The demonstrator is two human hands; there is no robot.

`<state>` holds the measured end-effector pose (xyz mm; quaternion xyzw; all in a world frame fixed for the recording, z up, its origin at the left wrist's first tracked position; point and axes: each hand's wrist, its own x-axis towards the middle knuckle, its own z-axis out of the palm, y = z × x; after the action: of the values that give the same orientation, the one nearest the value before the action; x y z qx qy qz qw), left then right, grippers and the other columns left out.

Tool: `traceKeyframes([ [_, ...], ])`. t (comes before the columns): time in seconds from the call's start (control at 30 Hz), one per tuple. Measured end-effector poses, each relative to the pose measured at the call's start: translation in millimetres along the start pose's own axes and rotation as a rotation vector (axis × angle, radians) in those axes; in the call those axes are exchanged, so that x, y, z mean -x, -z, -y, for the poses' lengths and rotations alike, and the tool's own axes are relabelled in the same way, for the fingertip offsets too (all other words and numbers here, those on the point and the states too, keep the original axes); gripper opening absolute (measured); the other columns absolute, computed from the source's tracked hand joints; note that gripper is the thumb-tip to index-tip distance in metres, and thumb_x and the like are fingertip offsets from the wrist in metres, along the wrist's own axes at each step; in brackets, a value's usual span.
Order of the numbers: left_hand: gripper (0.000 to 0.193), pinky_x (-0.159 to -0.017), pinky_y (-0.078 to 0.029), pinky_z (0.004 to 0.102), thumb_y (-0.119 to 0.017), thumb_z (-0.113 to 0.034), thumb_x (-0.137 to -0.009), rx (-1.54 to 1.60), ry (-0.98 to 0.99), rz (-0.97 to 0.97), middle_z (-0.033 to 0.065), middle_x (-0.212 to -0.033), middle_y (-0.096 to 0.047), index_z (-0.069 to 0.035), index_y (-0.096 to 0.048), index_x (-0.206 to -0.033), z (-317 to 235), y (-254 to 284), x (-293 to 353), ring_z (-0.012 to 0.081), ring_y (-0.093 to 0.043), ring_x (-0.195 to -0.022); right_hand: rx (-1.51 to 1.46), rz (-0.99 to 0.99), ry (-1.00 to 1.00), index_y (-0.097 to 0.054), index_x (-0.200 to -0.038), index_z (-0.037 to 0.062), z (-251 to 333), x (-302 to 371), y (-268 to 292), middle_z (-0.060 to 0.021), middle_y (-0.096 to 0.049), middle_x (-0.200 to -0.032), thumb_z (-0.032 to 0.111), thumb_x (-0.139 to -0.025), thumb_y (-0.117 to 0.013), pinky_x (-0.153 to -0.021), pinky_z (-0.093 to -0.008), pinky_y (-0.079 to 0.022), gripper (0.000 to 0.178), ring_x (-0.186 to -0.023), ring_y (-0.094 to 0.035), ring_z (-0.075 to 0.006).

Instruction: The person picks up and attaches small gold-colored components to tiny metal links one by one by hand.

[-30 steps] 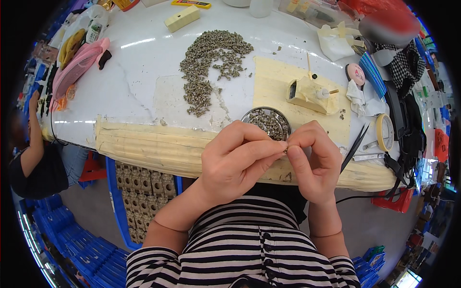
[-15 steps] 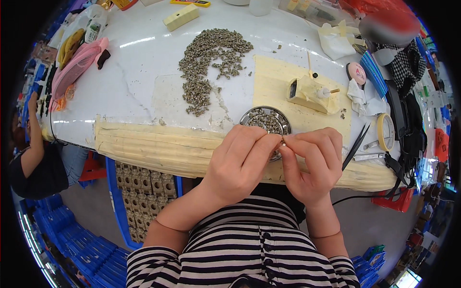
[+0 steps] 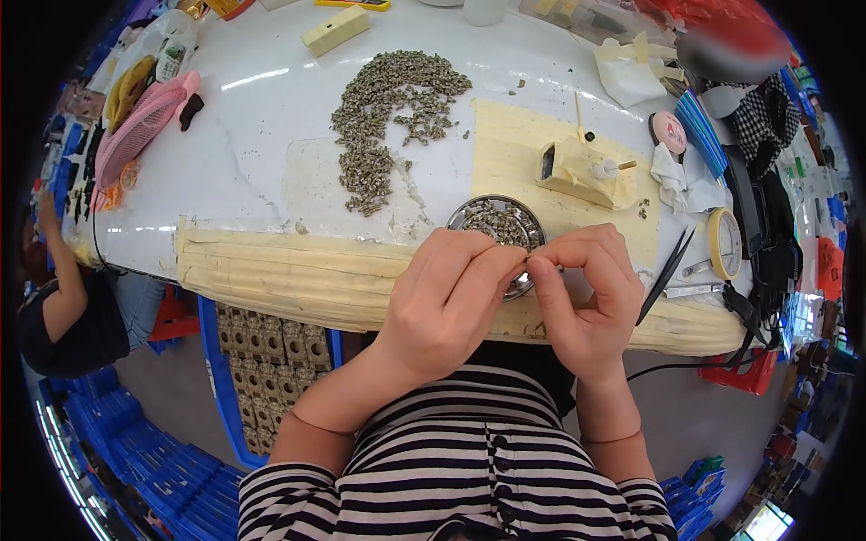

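In the head view, pinching a tiny piece (image 3: 529, 257), too small to see well, with a tight grip of left hand (image 3: 451, 302) and right hand (image 3: 588, 307). Holding it close to a round shiny dish (image 3: 462, 212) of metal bits (image 3: 496, 219). On the white bench (image 3: 253, 171), see a big pile (image 3: 365, 117) too.

Place: workshop, small-metalware kind.
Counter (image 3: 244, 171): white, near edge wrapped in yellowish tape (image 3: 271, 261); bears heaped small metal parts (image 3: 361, 135), a round metal dish (image 3: 457, 215) of similar pieces (image 3: 496, 221), black tweezers (image 3: 666, 276) at right.
Blue crate (image 3: 217, 374): near left, below counter level; metal blocks (image 3: 269, 374) in rows.
Blue trays (image 3: 153, 460): stacked, near left.
Co-worker (image 3: 72, 307): left, beside the counter.
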<state>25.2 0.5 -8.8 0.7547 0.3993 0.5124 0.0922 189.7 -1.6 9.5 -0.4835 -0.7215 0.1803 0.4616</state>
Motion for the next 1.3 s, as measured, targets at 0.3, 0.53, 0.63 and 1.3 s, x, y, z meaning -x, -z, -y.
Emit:
traceKeyframes([
  [0.3, 0.019, -0.059, -0.048, 0.0284, -0.079, 0.003, -0.078, 0.144, 0.026, 0.003, 0.0082, -0.084, -0.064, -0.001, -0.072, -0.095, 1, 8, -2, 0.0199, -0.06, -0.07, -0.348, 0.103, -0.203, -0.066, -0.084, 0.0009, 3, -2, 2, -0.0069, -0.066, -0.081, 0.002, -0.085, -0.07, -0.074, -0.0313, -0.045, 0.004, -0.077, -0.058, -0.0223],
  [0.53, 0.02, -0.06, -0.049, 0.0307, -0.078, 0.002, -0.075, 0.265, 0.024, -0.006, 0.0079, -0.084, -0.063, 0.0, -0.072, -0.094, 4, 12, -3, 0.0222, -0.061, -0.073, -0.449, 0.162, -0.237, -0.065, -0.087, 0.0, 5, -1, 2, -0.0074, -0.066, -0.084, 0.001, -0.087, -0.068, -0.075, -0.0304, -0.045, 0.003, -0.079, -0.057, -0.0215],
  [0.63, 0.021, -0.06, -0.049, 0.0308, -0.078, 0.002, -0.075, 0.27, 0.024, -0.007, 0.0081, -0.085, -0.063, 0.0, -0.072, -0.095, 4, 13, -3, 0.0223, -0.061, -0.073, -0.454, 0.148, -0.23, -0.065, -0.086, -0.0001, 6, -1, 1, -0.0074, -0.066, -0.084, 0.001, -0.087, -0.068, -0.074, -0.0301, -0.045, 0.003, -0.079, -0.057, -0.0213],
  [1.3, 0.026, -0.058, -0.049, 0.0307, -0.075, 0.01, -0.073, -0.03, -0.018, -0.004, 0.0099, -0.084, -0.063, 0.002, -0.071, -0.098, 2, 0, 3, 0.0235, -0.06, -0.071, 0.393, -0.134, 0.323, -0.071, -0.085, 0.0091, 7, 4, -8, -0.0017, -0.067, -0.083, 0.007, -0.068, -0.082, -0.071, -0.0349, -0.04, 0.021, -0.074, -0.056, -0.0207],
])
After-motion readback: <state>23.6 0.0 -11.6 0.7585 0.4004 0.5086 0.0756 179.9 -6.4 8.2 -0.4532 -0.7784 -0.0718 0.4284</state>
